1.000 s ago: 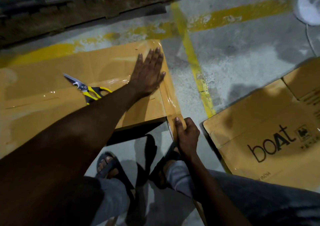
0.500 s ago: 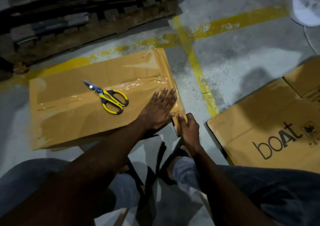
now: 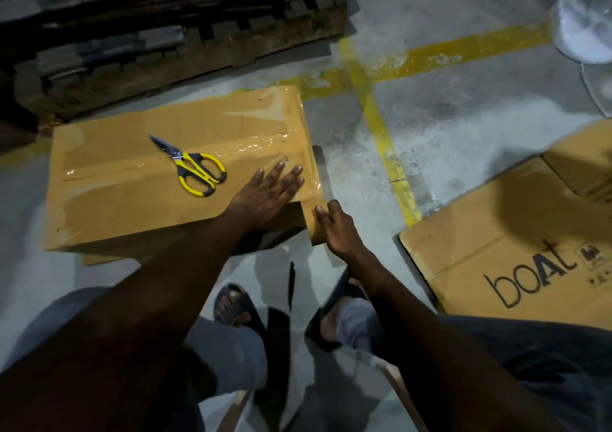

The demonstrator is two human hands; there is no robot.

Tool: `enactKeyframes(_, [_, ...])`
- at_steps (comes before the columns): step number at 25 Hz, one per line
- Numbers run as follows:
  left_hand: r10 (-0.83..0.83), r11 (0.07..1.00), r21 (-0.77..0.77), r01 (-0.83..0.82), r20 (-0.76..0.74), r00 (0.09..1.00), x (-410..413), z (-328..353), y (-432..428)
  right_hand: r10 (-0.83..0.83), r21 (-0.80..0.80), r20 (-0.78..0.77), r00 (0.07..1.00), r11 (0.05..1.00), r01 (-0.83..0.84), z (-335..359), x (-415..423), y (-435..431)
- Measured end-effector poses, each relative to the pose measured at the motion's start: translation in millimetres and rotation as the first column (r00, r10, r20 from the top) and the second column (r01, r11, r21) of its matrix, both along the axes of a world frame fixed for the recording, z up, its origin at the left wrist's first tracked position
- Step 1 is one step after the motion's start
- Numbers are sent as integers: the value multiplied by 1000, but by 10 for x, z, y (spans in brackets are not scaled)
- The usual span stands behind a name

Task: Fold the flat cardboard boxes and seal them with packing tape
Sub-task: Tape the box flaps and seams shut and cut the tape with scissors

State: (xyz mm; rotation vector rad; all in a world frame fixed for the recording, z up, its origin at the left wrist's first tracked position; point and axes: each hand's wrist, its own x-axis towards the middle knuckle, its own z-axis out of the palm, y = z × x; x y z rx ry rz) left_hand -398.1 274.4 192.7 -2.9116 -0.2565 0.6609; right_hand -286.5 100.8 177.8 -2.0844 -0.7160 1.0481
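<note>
While our left hand (image 3: pixel 266 196) lies flat on the top of the folded cardboard box (image 3: pixel 139 206), its fingers straight and slightly spread near the right edge, our right hand (image 3: pixel 337 229) takes the near right corner. There the right thumb rests on top and the other fingers curl round the corner, gripping the box over a glossy band of packing tape (image 3: pixel 306 173) that runs along the right edge and turns down the side.

We see the box standing on the concrete floor (image 3: pixel 463 117) just ahead of our feet, its long side towards us. More shiny tape crosses the top over the middle seam. Yellow-handled scissors (image 3: pixel 195 170) lie on the box top, blades closed and pointing away to the left, just left of our left hand and not touching it.

To our right a flat cardboard box (image 3: pixel 496 249) printed "boAt" lies on the floor, well apart from the one we hold. Yellow painted lines (image 3: pixel 381 127) cross on the floor between the two. Beyond the box a dark wooden pallet (image 3: pixel 165 34) sits on the floor. A white object (image 3: pixel 586 24) at the top right is too blurred to tell. Our feet wear dark sandals (image 3: pixel 238 312).
</note>
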Motion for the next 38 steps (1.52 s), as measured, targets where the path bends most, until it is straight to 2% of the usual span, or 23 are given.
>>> enactKeyframes(2, [112,992,-56,-113,-20,994,-185,37,69,-1,-51,90,996,999,6,-1,-97,163])
enactKeyframes(3, [191,977,-94,-192,-19,981,-285,50,50,-56,-89,211,976,993,76,7,-150,237])
enactKeyframes(5, [332,935,-135,-328,14,943,-540,26,-78,-161,-84,485,859,970,229,56,-248,418])
enactKeyframes(6, [378,918,-143,-370,28,925,-668,16,-146,-152,-44,604,783,974,223,85,-295,529])
enactKeyframes(9, [473,878,-119,-464,52,880,-989,-30,-117,30,9,763,645,998,-57,125,-409,927])
enactKeyframes(12, [560,825,-110,-554,26,828,-1305,-7,25,229,-30,780,583,943,-331,162,-650,1472])
enactKeyframes(15, [632,770,-139,-623,30,774,-1521,17,50,414,-107,766,493,837,-537,135,-1034,2005])
enactKeyframes(17, [667,741,-156,-653,61,742,-1549,41,70,484,-192,769,418,799,-570,129,-1229,2239])
enactKeyframes(20, [689,723,-165,-670,102,718,-1530,87,119,522,-317,775,355,808,-496,190,-1326,2375])
enactKeyframes(22, [706,707,-189,-682,129,697,-1478,99,129,524,-321,759,387,818,-477,195,-1259,2341])
enactKeyframes(25, [673,739,-192,-646,164,721,-1355,135,52,477,-236,691,543,859,-454,194,-1020,2172])
enactKeyframes(26, [662,749,-205,-630,181,727,-1300,158,-6,492,-239,658,570,854,-461,213,-913,2094])
enactKeyframes(28, [655,753,-266,-601,223,722,-1116,168,-190,541,-277,633,553,826,-491,240,-650,1924])
enactKeyframes(29, [682,725,-346,-595,238,692,-986,140,-308,536,-268,650,539,825,-497,238,-502,1838])
enactKeyframes(30, [746,640,-484,-596,208,632,-820,98,-455,509,-237,670,540,836,-495,237,-341,1737])
enactKeyframes(31, [828,477,-652,-590,108,551,-643,63,-615,482,-202,682,550,847,-492,220,-191,1643])
enactKeyframes(32, [886,267,-790,-552,-25,464,-479,50,-775,468,-180,691,551,850,-496,202,-59,1548])
enactKeyframes(33, [912,72,-860,-506,-149,382,-328,40,-932,468,-168,699,540,842,-513,172,58,1456])
enactKeyframes(34, [922,-54,-888,-457,-220,318,-207,-7,-1057,480,-171,709,516,828,-535,149,144,1367])
enactKeyframes(36, [925,-168,-892,-419,-289,246,-67,-170,-1203,482,-178,739,470,813,-555,109,254,1230])
enactKeyframes(38, [926,-148,-879,-453,-284,250,-83,-234,-1226,461,-157,758,461,815,-558,80,262,1178])
